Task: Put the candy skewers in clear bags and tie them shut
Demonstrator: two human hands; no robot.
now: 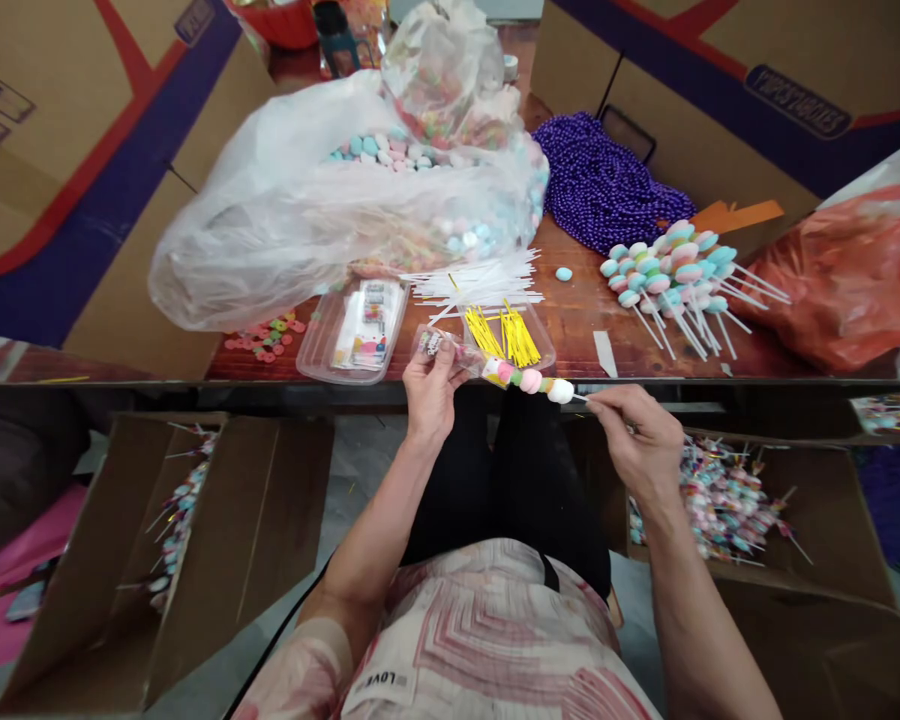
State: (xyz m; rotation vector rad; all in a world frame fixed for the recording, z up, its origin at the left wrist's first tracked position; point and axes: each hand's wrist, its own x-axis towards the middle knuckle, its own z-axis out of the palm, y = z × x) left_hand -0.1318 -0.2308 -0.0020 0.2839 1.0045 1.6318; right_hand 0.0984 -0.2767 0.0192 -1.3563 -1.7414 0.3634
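Note:
My left hand (432,392) pinches a small clear printed bag (457,356) above the table's front edge. A candy skewer (529,381) of pink, green and white sweets lies level between my hands, its left end inside the bag. My right hand (640,432) is closed on the skewer's white stick, just right of the last white sweet. Behind the skewer stands a shallow plastic tray (546,340) with yellow twist ties (520,338). A plastic tub (311,350) to its left holds printed bags. White sticks (487,278) lie loose behind the tray.
A large clear bag of candies (270,200) covers the table's middle. Finished candy sticks (679,270) are piled at right, near purple bead strings (607,180) and a red bag (847,270). Below, open cardboard boxes (247,540) flank my legs; wrapped skewers (727,500) fill the right one.

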